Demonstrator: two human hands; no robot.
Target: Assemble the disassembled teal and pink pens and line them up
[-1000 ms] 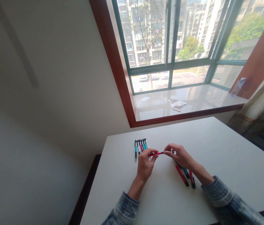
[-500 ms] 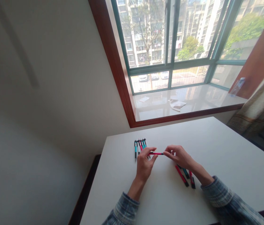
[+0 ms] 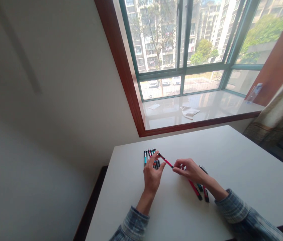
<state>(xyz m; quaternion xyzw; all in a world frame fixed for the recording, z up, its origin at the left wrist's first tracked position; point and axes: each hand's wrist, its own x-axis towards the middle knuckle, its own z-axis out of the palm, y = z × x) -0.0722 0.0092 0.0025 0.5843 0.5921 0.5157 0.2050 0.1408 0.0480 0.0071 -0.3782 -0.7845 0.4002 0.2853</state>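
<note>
Between my hands a red pen [image 3: 166,161] with black ends slants above the table. My right hand [image 3: 189,170] pinches its lower end between thumb and fingers. My left hand [image 3: 152,178] has thumb and index finger spread apart; the index fingertip is close to the pen's upper end, and I cannot tell if it touches. Behind the left hand, several pens [image 3: 145,158] lie side by side in a row, partly hidden by its fingers. Under my right wrist lies a loose group of red, teal and black pens [image 3: 195,190], partly covered by the hand.
The pens lie on a white table [image 3: 126,187]. Beyond its far edge is a window sill [image 3: 214,107] with a crumpled white cloth or paper [image 3: 190,112] and a clear bottle [image 3: 255,93]. A grey wall [image 3: 56,117] stands at the left, a curtain [image 3: 264,124] at the right.
The red pen has turned from level to slanted, its far end tipped up and away. My left finger and thumb have moved slightly left and come apart from their grip on it.
</note>
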